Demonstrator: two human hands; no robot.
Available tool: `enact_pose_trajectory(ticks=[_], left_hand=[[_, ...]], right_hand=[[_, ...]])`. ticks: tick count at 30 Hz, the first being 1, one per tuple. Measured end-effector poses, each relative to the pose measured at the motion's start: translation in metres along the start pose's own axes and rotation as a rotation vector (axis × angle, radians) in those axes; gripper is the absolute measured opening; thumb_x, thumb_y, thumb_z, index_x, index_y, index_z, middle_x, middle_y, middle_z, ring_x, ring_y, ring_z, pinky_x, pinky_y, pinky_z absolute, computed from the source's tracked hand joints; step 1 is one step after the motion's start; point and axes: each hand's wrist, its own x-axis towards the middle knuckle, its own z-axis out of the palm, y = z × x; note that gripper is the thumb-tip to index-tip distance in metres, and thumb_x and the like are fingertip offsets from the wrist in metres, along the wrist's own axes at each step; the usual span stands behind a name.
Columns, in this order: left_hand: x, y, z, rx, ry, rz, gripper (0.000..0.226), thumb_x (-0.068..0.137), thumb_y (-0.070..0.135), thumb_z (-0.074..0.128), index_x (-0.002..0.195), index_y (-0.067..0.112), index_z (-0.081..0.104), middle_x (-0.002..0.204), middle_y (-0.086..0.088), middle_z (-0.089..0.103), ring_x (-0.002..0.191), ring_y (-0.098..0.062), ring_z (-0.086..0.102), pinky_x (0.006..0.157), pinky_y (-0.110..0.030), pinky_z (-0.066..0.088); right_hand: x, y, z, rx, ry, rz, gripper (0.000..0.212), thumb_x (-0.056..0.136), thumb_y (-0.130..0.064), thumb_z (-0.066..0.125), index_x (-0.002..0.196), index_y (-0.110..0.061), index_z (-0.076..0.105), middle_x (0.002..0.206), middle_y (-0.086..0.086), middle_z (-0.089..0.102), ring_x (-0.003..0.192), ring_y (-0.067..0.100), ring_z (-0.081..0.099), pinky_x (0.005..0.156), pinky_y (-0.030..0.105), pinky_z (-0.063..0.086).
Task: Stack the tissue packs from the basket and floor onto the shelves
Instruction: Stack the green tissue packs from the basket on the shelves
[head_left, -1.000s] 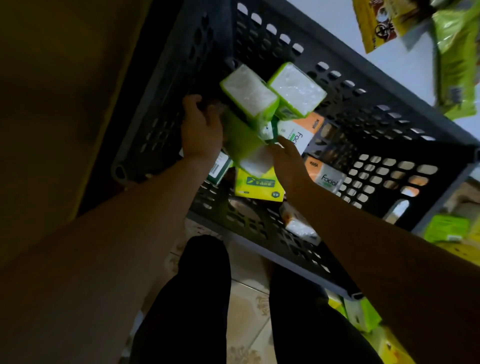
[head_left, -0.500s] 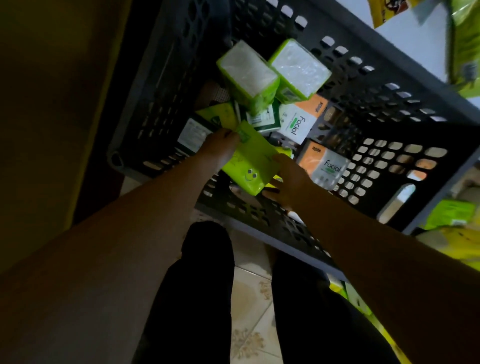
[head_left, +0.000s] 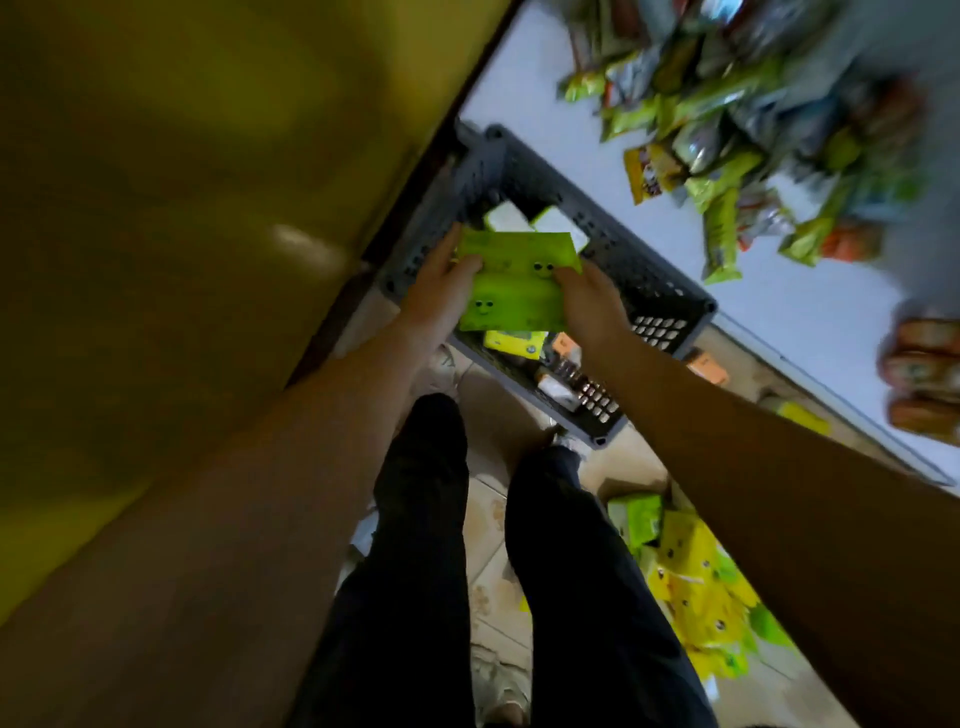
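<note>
Two flat bright green tissue packs (head_left: 514, 283) with little smiley faces are held together above the grey plastic basket (head_left: 660, 291). My left hand (head_left: 441, 296) grips their left end and my right hand (head_left: 589, 306) grips their right end. Below them the basket still holds white-topped green packs (head_left: 506, 217), a yellow pack (head_left: 514, 343) and orange-labelled packs (head_left: 563, 345). More yellow and green tissue packs (head_left: 696, 587) lie in a heap on the tiled floor at the lower right.
A yellow panel (head_left: 182, 208) fills the left side, close to my left arm. A white shelf (head_left: 597, 156) at the right carries blurred snack bags (head_left: 722, 234). My legs in dark trousers (head_left: 431, 545) stand on the tiles just in front of the basket.
Both hands lifted green packs out of the basket; they now hold two packs together well above it. The view pulled back and up, showing the shelf and floor.
</note>
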Motion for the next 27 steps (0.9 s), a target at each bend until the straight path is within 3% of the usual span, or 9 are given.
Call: enact_pose_trajectory(ticks=[4, 7, 11, 14, 16, 22, 27], left_hand=[[-0.104, 0.080, -0.034, -0.036, 0.056, 0.174, 0.050, 0.096, 0.018, 0.046, 0.144, 0.021, 0.032, 0.131, -0.004, 0.050, 0.116, -0.020, 0.051, 0.098, -0.033, 0.042], [-0.163, 0.137, -0.057, -0.042, 0.152, 0.309, 0.044, 0.096, 0.023, 0.048, 0.140, 0.023, 0.041, 0.140, -0.008, 0.047, 0.125, -0.027, 0.049, 0.105, -0.046, 0.040], [-0.245, 0.223, -0.075, -0.066, 0.272, 0.567, 0.040, 0.098, 0.019, 0.044, 0.138, 0.012, 0.043, 0.139, -0.009, 0.047, 0.128, -0.020, 0.045, 0.099, -0.021, 0.035], [-0.299, 0.283, -0.088, 0.020, 0.404, 0.775, 0.041, 0.099, 0.022, 0.042, 0.138, 0.011, 0.043, 0.144, -0.006, 0.044, 0.133, -0.016, 0.039, 0.103, -0.017, 0.026], [-0.329, 0.316, -0.095, 0.054, 0.457, 0.839, 0.042, 0.099, 0.027, 0.041, 0.139, 0.016, 0.042, 0.145, -0.003, 0.043, 0.133, -0.015, 0.038, 0.100, -0.013, 0.024], [-0.381, 0.396, -0.094, 0.164, 0.461, 1.019, 0.049, 0.097, 0.027, 0.047, 0.143, 0.013, 0.035, 0.148, -0.009, 0.037, 0.136, -0.018, 0.033, 0.106, -0.019, 0.022], [-0.385, 0.449, -0.090, 0.265, 0.411, 1.082, 0.057, 0.096, 0.031, 0.049, 0.145, 0.011, 0.030, 0.150, -0.009, 0.033, 0.138, -0.017, 0.030, 0.107, -0.020, 0.020]], right_hand=[[-0.105, -0.079, -0.019, -0.171, 0.025, -0.284, 0.050, 0.098, -0.028, 0.042, 0.146, -0.020, 0.029, 0.145, 0.006, 0.040, 0.129, 0.024, 0.041, 0.099, 0.026, 0.035], [-0.175, -0.139, -0.035, -0.231, -0.010, -0.568, 0.048, 0.098, -0.025, 0.044, 0.144, -0.016, 0.032, 0.147, 0.005, 0.037, 0.134, 0.019, 0.036, 0.108, 0.024, 0.028], [-0.247, -0.220, -0.061, -0.273, -0.031, -0.866, 0.050, 0.094, -0.023, 0.053, 0.139, -0.006, 0.038, 0.139, 0.013, 0.045, 0.129, 0.023, 0.043, 0.109, 0.033, 0.031], [-0.297, -0.278, -0.080, -0.300, 0.006, -1.046, 0.052, 0.091, -0.026, 0.057, 0.137, -0.010, 0.040, 0.139, 0.010, 0.046, 0.127, 0.020, 0.044, 0.104, 0.024, 0.030], [-0.326, -0.310, -0.092, -0.283, 0.013, -1.145, 0.053, 0.090, -0.028, 0.059, 0.136, -0.011, 0.041, 0.138, 0.009, 0.047, 0.125, 0.020, 0.045, 0.106, 0.027, 0.032], [-0.372, -0.375, -0.131, -0.295, 0.100, -1.312, 0.063, 0.084, -0.021, 0.066, 0.139, -0.010, 0.037, 0.142, 0.009, 0.042, 0.130, 0.019, 0.041, 0.106, 0.027, 0.030], [-0.370, -0.414, -0.149, -0.240, 0.175, -1.331, 0.064, 0.084, -0.018, 0.066, 0.140, -0.010, 0.036, 0.142, 0.009, 0.042, 0.131, 0.021, 0.039, 0.109, 0.031, 0.030]])
